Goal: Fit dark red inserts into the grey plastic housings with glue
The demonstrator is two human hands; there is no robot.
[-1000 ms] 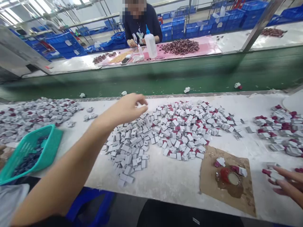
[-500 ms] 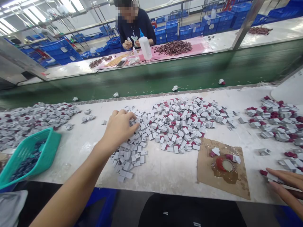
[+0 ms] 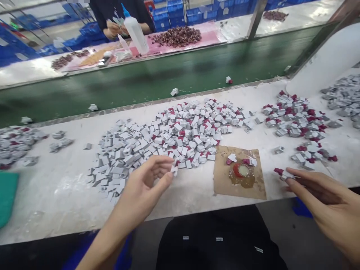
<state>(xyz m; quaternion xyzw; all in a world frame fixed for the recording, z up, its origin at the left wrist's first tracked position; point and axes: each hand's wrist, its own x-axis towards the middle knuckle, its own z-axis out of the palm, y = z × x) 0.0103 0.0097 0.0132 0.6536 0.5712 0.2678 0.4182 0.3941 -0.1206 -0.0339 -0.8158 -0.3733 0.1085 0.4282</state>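
Observation:
Between the thumb and fingers of my left hand [image 3: 150,180] is a small light grey plastic piece [image 3: 174,171], just in front of a large pile of grey blocks [image 3: 140,142] mixed with maroon parts. My right hand [image 3: 323,198] pinches a grey block with a maroon end [image 3: 285,175], close above the tabletop on the right. Between my hands lies a brown cardboard square [image 3: 222,180]. On it a small red-rimmed round container [image 3: 241,170] sits in a wet amber patch, with two grey-and-maroon pieces beside it.
A second pile of grey-and-maroon pieces [image 3: 298,116] lies to the right, with a white curved object [image 3: 323,63] behind it. A green belt [image 3: 126,80] carrying a few pieces runs along the back. Across it, a person [image 3: 120,18] works near a white bottle [image 3: 136,33]. A teal basket [image 3: 8,198] stands left.
My left hand has come away from the pile toward the right and nearer to me, now with a small grey piece. The view has shifted right; my right hand still holds its block.

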